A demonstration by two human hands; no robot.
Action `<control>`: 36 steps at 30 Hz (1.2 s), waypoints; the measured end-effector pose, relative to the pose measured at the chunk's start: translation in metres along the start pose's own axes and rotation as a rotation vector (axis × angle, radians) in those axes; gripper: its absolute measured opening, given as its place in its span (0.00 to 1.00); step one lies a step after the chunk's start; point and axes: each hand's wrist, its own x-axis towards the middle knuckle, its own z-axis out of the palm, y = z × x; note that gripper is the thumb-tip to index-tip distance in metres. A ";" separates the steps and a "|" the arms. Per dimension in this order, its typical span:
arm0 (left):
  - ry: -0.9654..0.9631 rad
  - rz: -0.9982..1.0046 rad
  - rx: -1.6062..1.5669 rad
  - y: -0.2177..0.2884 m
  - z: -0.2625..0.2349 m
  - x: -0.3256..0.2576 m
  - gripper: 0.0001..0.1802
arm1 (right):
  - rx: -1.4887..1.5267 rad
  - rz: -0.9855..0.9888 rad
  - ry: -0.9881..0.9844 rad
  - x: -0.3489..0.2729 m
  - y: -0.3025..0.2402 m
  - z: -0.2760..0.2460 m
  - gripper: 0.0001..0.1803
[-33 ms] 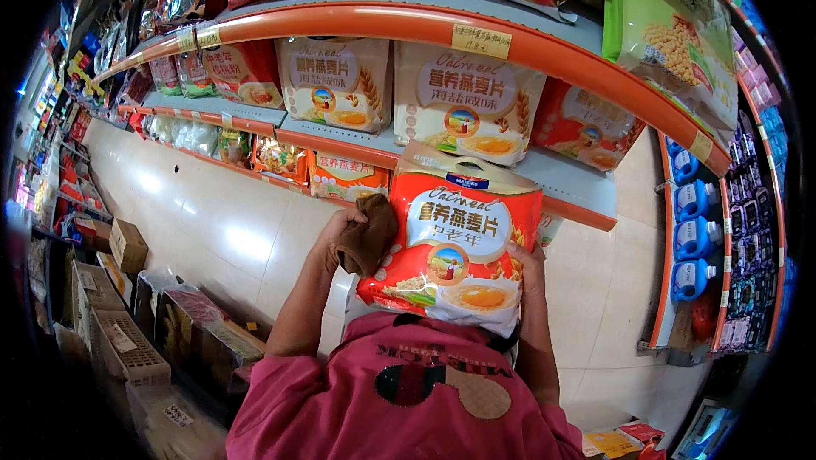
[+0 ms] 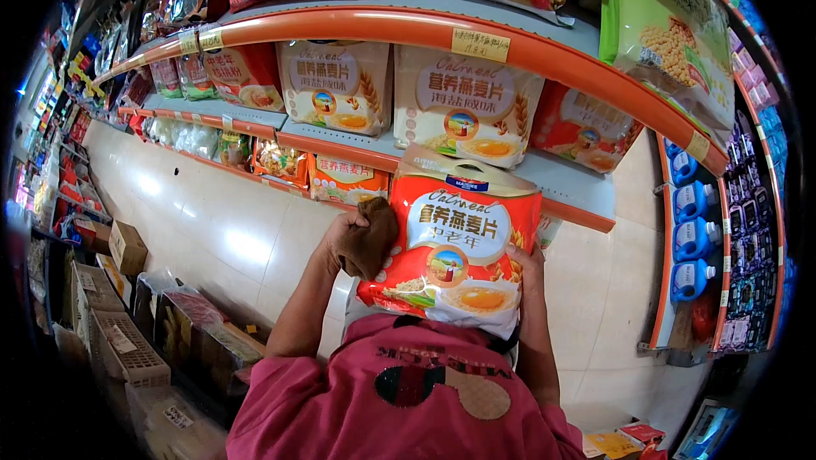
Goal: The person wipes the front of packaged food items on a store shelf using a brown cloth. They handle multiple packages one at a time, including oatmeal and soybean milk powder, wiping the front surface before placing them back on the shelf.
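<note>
A red and white oatmeal bag [image 2: 450, 243] with a carry-handle cut-out at its top is held upright in front of my chest. My right hand [image 2: 530, 266] grips it by its right side, with the thumb on the front. In my left hand [image 2: 338, 237] is a bunched brown cloth [image 2: 371, 239], held against the bag's left edge. Beyond the bag, cream oatmeal bags [image 2: 466, 107] and a red bag [image 2: 586, 127] stand on the middle shelf [image 2: 574, 192].
An orange-edged upper shelf [image 2: 365, 20] carries more bags, with a green bag [image 2: 667, 35] at its right end. Blue jugs [image 2: 693, 235] line a rack on the right. Cartons [image 2: 127, 246] and a plastic crate [image 2: 129, 348] stand at the left on the tiled floor [image 2: 229, 231].
</note>
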 end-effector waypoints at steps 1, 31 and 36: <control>0.002 -0.011 -0.023 -0.004 -0.005 0.002 0.32 | 0.016 -0.003 -0.010 -0.004 -0.008 0.007 0.33; 0.031 0.756 0.085 -0.012 0.010 -0.013 0.37 | -0.067 -0.368 -0.200 -0.020 -0.074 0.036 0.48; 0.082 0.710 0.071 -0.011 0.016 -0.017 0.37 | -0.211 -0.396 -0.130 -0.017 -0.077 0.040 0.48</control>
